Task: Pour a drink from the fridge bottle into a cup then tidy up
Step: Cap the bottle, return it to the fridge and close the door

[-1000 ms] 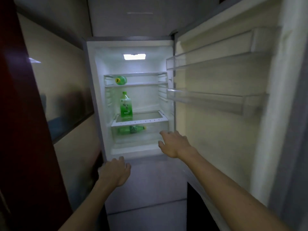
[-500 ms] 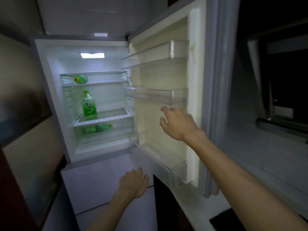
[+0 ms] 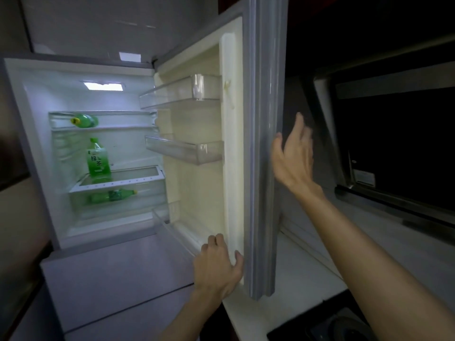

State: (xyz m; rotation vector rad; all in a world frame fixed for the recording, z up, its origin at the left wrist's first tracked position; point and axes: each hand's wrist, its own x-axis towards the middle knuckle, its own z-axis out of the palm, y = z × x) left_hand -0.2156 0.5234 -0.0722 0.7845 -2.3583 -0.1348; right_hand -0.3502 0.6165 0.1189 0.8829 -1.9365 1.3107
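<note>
The fridge stands open, its lit inside on the left. An upright green tea bottle [image 3: 98,158] stands on the glass shelf. A second green bottle [image 3: 85,120] lies on the top shelf, and a third [image 3: 115,195] lies in the drawer below. The fridge door [image 3: 262,148] is swung out toward me. My right hand [image 3: 293,156] is spread flat against the door's outer face at its edge. My left hand [image 3: 216,264] rests at the door's lower inner edge, fingers curled near the bottom door bin. No cup is in view.
Clear door shelves [image 3: 184,94] hang inside the door. A white counter [image 3: 307,271] runs to the right, with a dark stove corner [image 3: 327,326] at the bottom. A dark window with a metal frame [image 3: 394,148] is on the right. The closed lower fridge compartment [image 3: 118,271] sits below.
My view has swung right. The right hand moved from inside the door to its outer face. The left hand rose from the lower compartment front to the door's bottom edge.
</note>
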